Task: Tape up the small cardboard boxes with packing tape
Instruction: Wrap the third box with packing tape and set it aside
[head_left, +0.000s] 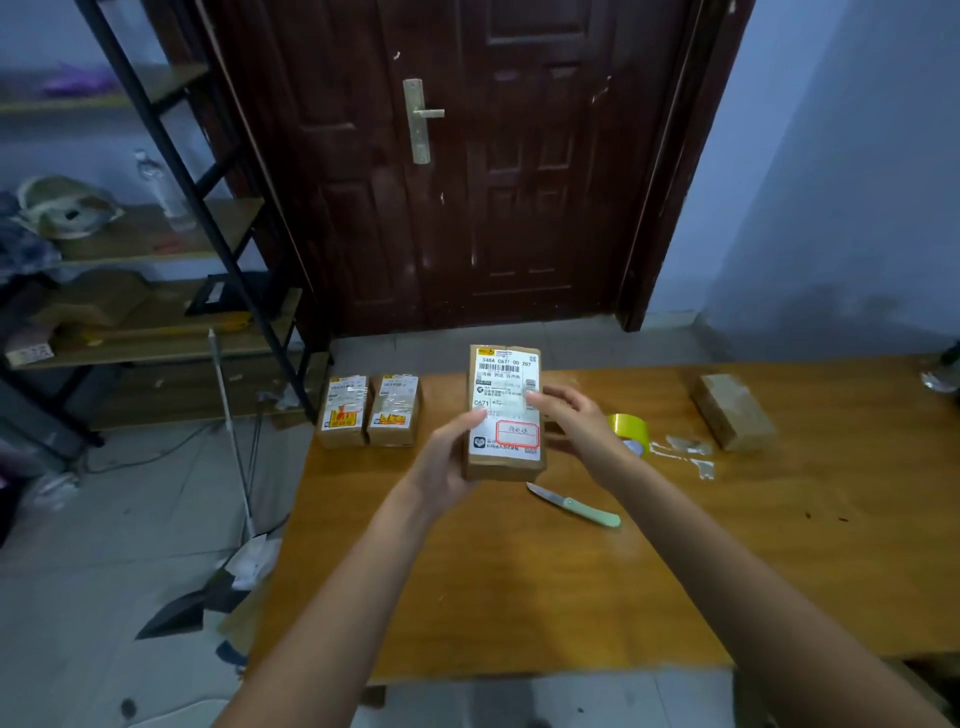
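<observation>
A labelled cardboard box (505, 410) is gripped above the desk (571, 582) by the left hand (447, 462) and right hand (576, 415), apparently raised so its seams can be inspected for taping.

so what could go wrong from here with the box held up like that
1. The knife lies open on the table just below the held box; lowering either hand could brush the blade.
2. Both the left hand and right hand are on the box, so reaching for the tape leaves one hand holding it; it may slip.
</observation>
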